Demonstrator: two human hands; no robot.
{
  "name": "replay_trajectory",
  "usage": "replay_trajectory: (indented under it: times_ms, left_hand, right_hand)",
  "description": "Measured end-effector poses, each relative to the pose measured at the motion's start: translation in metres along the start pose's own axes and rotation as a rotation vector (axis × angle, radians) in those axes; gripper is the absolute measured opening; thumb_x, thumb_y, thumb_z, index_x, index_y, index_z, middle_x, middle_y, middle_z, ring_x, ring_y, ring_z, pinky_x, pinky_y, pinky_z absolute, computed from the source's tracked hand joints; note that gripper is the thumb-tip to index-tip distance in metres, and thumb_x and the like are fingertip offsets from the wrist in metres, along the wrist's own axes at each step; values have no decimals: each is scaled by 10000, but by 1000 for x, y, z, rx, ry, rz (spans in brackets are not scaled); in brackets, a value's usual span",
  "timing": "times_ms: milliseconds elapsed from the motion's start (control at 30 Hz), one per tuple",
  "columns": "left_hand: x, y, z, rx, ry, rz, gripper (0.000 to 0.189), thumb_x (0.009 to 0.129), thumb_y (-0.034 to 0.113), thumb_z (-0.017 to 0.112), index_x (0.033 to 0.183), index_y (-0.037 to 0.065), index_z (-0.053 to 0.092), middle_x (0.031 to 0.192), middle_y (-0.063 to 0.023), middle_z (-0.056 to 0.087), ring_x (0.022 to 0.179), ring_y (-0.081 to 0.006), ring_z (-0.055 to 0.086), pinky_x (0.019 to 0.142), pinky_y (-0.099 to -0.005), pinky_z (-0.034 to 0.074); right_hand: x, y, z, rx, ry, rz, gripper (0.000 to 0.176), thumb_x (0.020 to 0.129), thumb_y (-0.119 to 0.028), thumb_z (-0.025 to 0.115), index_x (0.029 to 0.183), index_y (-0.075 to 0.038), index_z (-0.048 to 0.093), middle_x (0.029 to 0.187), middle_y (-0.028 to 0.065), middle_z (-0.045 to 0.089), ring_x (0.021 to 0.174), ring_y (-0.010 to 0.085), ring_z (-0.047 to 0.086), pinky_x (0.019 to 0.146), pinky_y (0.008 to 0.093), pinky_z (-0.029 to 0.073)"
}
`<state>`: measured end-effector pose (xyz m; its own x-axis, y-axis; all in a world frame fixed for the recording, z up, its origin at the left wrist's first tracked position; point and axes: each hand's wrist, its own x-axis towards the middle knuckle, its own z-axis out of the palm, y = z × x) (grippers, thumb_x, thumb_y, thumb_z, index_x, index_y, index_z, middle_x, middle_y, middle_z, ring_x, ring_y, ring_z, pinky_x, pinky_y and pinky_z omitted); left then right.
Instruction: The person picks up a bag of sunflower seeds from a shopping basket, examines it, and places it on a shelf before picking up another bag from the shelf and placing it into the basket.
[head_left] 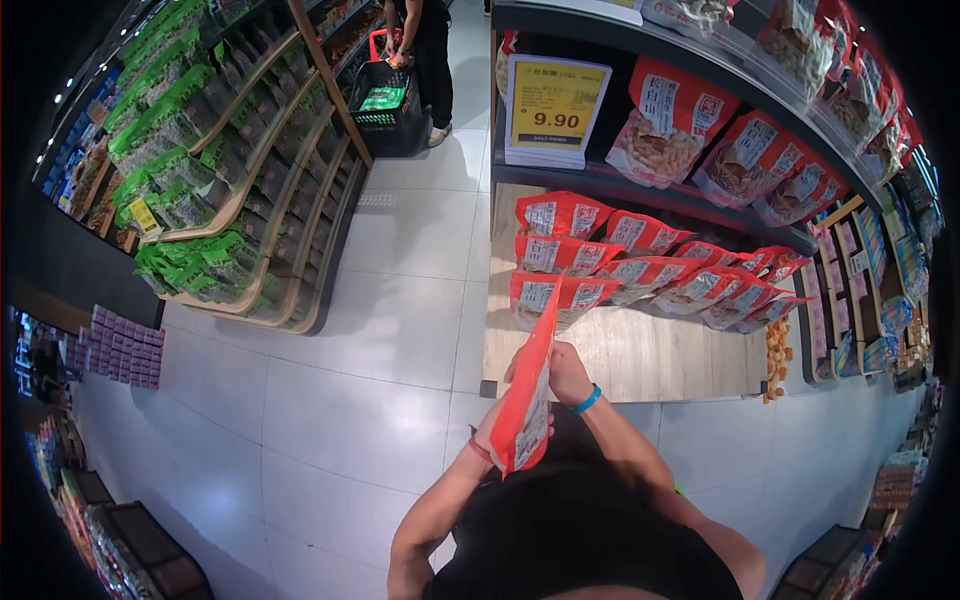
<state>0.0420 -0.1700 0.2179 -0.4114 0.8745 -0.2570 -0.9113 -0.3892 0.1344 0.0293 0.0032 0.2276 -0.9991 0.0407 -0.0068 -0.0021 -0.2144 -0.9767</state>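
A red bag (524, 405) with a clear window is held upright on edge between my hands, in front of my body. My left hand (497, 425) grips its lower left part, fingers partly hidden behind the bag. On its right side my right hand (566, 372) is closed at the bag, the fingertips partly out of sight. Just beyond, rows of similar red bags (560, 255) stand on a light wooden shelf board (660, 350). More red-topped bags (660, 125) stand on the dark shelf above, beside a yellow price sign (556, 110) reading 9.90.
Shelves (290, 200) with green-topped bags (170, 150) rise at the left. Farther up the aisle, a person (430, 60) in dark clothes stands by a black basket (385, 110) with a red handle. Pink stacked packs (120, 347) stand at far left.
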Motion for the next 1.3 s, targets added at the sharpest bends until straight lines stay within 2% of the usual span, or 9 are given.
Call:
replay_trajectory:
  times_ms: [200,267,333,533,700,867,1033,1200,1300]
  left_hand:
    - [11,9,-11,10,240,133,458,966,445,449,1208,59,494,986,-130,612,830,-299,647,722,-431,553]
    - [12,9,-17,37,200,190,476,989,443,391,1244,52,486,1062,-124,613,902,-265,634,785,-403,534]
    - [12,13,-21,65,71,239,528,1009,464,311,1286,43,467,1142,-146,606,935,-253,625,811,-384,525]
    - [13,21,-23,82,171,368,543,1002,478,319,1294,40,454,1152,-169,594,949,-275,615,815,-391,519]
    - [13,22,-22,34,163,407,554,1008,456,318,1337,21,419,1222,-159,562,1082,-275,573,924,-405,477]
    - [13,18,-32,127,403,544,447,1011,368,392,1299,31,440,1229,-112,554,1110,-233,550,945,-386,459]
    - [12,14,-36,232,527,613,288,1006,307,451,1161,68,492,1160,-86,569,1070,-191,544,922,-357,460]
    - [17,9,-25,263,516,659,182,1005,245,468,1074,82,505,1071,-53,595,993,-172,578,883,-348,486]
    - [17,8,-32,309,513,622,232,961,166,561,1152,52,495,1100,-61,589,1010,-163,558,870,-317,465]
  right_hand:
    - [-14,-22,1,30,-1,-115,765,869,-610,525,1314,2,413,1273,151,527,1150,255,541,962,383,432]
    - [-29,-28,-6,91,-95,-66,795,856,-590,563,1372,-22,356,1387,153,438,1237,274,482,999,413,405]
    - [-41,-38,-4,92,-135,-58,814,847,-594,571,1379,-20,346,1389,154,437,1237,277,483,1002,416,402]
    - [-54,-43,8,124,-255,-17,996,765,-630,648,1450,-32,241,1470,152,316,1338,285,365,1084,440,312]
    - [-49,-34,8,104,-282,-23,1043,734,-593,707,1460,-29,216,1470,139,319,1360,267,329,1098,432,289]
    - [-58,-4,-8,165,-290,105,1027,731,-420,799,1463,-21,201,1464,117,337,1358,226,318,1109,411,269]
    - [-57,-10,-11,-16,-299,99,765,799,-99,743,1417,-14,302,1388,99,439,1259,189,429,1063,367,341]
    - [-60,-26,-4,56,-106,168,575,817,-23,692,1327,0,427,1228,66,570,1112,146,536,960,326,439]
    - [-62,-25,-17,53,-9,187,533,811,3,683,1297,4,464,1183,54,597,1078,143,558,940,324,454]
